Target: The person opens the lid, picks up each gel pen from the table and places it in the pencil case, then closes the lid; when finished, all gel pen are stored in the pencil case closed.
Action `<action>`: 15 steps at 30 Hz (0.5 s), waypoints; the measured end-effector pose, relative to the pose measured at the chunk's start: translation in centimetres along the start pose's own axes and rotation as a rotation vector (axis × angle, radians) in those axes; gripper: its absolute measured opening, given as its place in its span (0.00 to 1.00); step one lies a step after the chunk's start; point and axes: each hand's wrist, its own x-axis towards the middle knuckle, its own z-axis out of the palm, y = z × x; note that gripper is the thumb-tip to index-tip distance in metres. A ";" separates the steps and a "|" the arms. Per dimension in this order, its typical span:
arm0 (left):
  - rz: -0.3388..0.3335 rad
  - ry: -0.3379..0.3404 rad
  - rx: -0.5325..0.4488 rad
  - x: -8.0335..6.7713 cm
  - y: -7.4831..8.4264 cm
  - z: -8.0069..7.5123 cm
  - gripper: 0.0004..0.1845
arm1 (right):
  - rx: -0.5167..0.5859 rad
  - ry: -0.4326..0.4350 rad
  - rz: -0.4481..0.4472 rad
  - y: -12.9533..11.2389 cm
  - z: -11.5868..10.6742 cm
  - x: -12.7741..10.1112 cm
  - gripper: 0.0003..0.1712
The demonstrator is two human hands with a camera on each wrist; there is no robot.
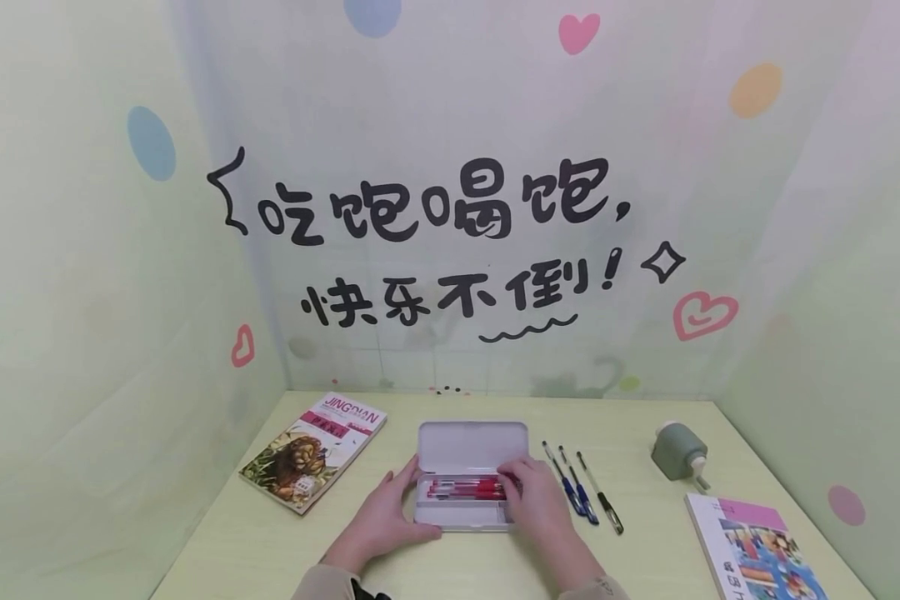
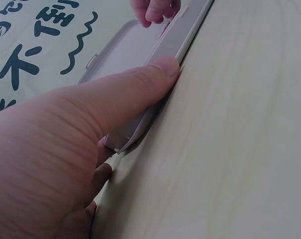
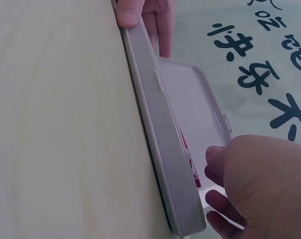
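Observation:
A pale pencil case (image 1: pixel 465 527) lies on the table with its lid (image 1: pixel 472 446) raised at the back. Several red pens (image 1: pixel 461 489) lie side by side in its rear compartment. My left hand (image 1: pixel 384 515) grips the case's left end, with the thumb (image 2: pixel 162 67) on the front edge and fingers around the side. Over the right end of the case is my right hand (image 1: pixel 536 504), its fingers loosely bent near the red pens' ends. In the right wrist view, the fingertips (image 3: pixel 216 158) show nothing between them, and a red pen (image 3: pixel 196 175) lies beside them inside the case.
Two blue pens (image 1: pixel 581 498) and a black pen (image 1: pixel 609 510) lie right of the case. A book (image 1: pixel 315 454) is at the back left, another book (image 1: pixel 757 550) at the front right. Behind that one stands a grey-green bottle with a pale nozzle (image 1: pixel 677 450). Printed curtains enclose the table.

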 end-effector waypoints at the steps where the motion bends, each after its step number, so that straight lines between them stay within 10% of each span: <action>1: 0.003 0.001 0.004 0.0 0.0 0.0 0.76 | 0.007 0.005 0.019 0.3 -0.2 0.0 0.06; 15: 0.013 0.003 0.002 0.1 0.0 0.0 0.76 | 0.013 0.084 0.132 4.5 -3.4 -0.6 0.11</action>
